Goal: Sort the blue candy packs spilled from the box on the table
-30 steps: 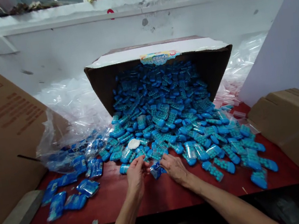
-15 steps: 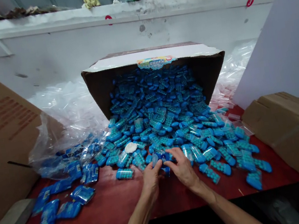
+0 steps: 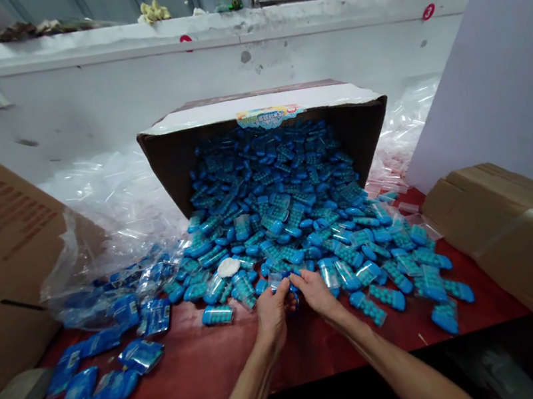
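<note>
Once the right hand (image 3: 316, 293) closed in from its wider spread, we saw it meet the left hand (image 3: 271, 307) at one small blue packet (image 3: 288, 274).
Both thumbs and fingers pinched it tight, packet mostly hidden, just before the pile of bead-filled containers (image 3: 276, 211); we judged both hands were now on one piece. We noted a red tabletop (image 3: 233, 373), flat blue pouches (image 3: 142, 355) lying left, an open carton (image 3: 166, 175) spilling containers, clear plastic (image 3: 108, 191) and a white wall (image 3: 93, 99) behind.

I look through one head-worn camera, facing forward and down across the nearby table (image 3: 196, 362) to the white wall (image 3: 84, 103).
</note>
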Available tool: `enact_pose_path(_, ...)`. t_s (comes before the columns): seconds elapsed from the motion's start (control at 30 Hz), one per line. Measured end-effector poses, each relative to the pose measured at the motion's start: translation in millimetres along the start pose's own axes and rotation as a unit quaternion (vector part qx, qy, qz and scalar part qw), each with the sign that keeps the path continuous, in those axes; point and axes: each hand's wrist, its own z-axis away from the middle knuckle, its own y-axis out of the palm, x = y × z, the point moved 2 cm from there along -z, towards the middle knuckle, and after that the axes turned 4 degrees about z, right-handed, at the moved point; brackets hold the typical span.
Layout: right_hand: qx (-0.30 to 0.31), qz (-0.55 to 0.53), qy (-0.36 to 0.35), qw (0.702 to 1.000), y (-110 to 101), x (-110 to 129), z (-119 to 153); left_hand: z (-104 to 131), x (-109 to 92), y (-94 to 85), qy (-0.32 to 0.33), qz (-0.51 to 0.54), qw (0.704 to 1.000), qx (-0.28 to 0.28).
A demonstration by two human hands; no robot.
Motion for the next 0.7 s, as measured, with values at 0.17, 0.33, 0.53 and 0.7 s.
enact_pose_path(0.17, 0.021, 0.064, -0.023, 0.997, -14.5, 11.6, -10.1, -3.1, -16.6, 0.4, -0.063, -0.008, 0.993, 0.104)
enact_pose_path(0.33, 0.005, 0.152, -0.057, 0.987, -27.8, 26.2, -18.0, -6.1, -16.2, -7.0, -0.061, -0.002, 0.996, 0.059)
enact_pose_path(0.53, -0.051, 0.407, -0.092, 0.907, -16.0, 27.5, -34.5, -5.5, -8.6, -17.6, -0.069, 0.043, 0.994, 0.067)
enact_pose_path(0.7, -0.052, 0.393, -0.093, 0.913, -16.4, 26.2, -43.2, -4.6, -10.2, -25.8, -0.075, 0.083, 0.993, 0.038)
